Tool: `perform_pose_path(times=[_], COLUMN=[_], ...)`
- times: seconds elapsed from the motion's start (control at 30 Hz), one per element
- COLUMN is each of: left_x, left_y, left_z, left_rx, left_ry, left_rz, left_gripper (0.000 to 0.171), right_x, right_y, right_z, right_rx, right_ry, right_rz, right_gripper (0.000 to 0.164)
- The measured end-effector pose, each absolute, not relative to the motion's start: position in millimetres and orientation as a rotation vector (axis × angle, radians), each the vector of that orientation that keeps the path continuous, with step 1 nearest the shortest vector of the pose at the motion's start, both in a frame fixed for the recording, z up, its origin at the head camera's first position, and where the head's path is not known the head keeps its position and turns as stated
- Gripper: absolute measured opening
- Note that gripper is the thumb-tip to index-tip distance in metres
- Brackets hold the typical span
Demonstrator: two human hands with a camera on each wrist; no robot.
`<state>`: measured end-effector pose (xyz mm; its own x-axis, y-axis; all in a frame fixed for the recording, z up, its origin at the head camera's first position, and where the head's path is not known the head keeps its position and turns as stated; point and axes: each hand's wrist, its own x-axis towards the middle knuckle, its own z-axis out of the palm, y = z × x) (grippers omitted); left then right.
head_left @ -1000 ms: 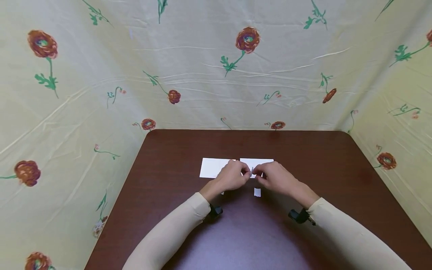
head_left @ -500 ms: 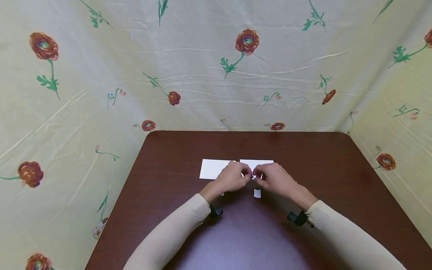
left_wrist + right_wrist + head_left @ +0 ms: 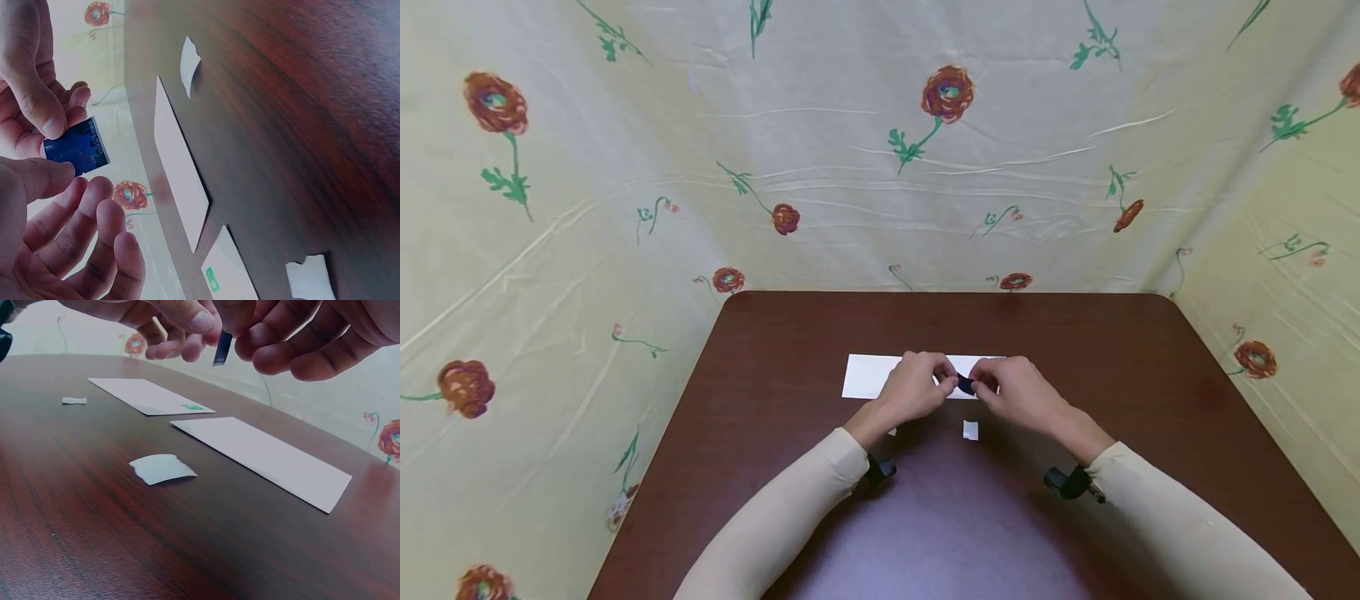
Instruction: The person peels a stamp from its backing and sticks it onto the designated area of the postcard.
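A small dark blue postage stamp (image 3: 78, 147) with toothed edges is held up between both hands. My left hand (image 3: 917, 387) pinches one edge with the thumb on its printed face. Opposite it, my right hand (image 3: 1018, 392) grips another edge between thumb and fingers. In the head view the stamp (image 3: 966, 384) shows as a short dark strip, overlapping the right white envelope (image 3: 960, 363). The left envelope (image 3: 865, 375) lies beside it, partly behind my left hand. It bears a green stamp (image 3: 192, 407) near one corner, seen in the wrist views.
On the brown table (image 3: 805, 325), a small white paper scrap (image 3: 971, 431) lies in front of the right envelope. Another scrap (image 3: 74, 400) lies in front of the left envelope, mostly hidden by my left wrist in the head view. Flowered cloth (image 3: 850, 167) hangs around the table.
The stamp has turned from nearly edge-on to showing its dark face between the fingertips. Both hands have risen slightly, and their fingertips have spread a little apart.
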<state>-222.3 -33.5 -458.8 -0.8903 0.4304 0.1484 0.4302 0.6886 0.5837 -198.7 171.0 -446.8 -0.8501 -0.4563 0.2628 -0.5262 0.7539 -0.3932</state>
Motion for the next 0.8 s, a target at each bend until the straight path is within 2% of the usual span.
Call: perform_pose_path(times=[0.37, 0.8], left_x=[-229.8, -251.3], left_y=[-21.4, 4.0], left_z=[-448.6, -437.9], left_rx=[0.746, 0.713], left_ry=[2.87, 2.807], left_rz=[1.055, 1.177], left_gripper=[0.012, 0.015], right_x=[-204.1, -226.0], right_y=[185.3, 211.5], right_z=[-440.1, -426.9], right_rx=[0.785, 0.572], right_ry=[-2.789, -2.895], right_rz=[0.751, 0.866], right_gripper=[0.004, 0.008])
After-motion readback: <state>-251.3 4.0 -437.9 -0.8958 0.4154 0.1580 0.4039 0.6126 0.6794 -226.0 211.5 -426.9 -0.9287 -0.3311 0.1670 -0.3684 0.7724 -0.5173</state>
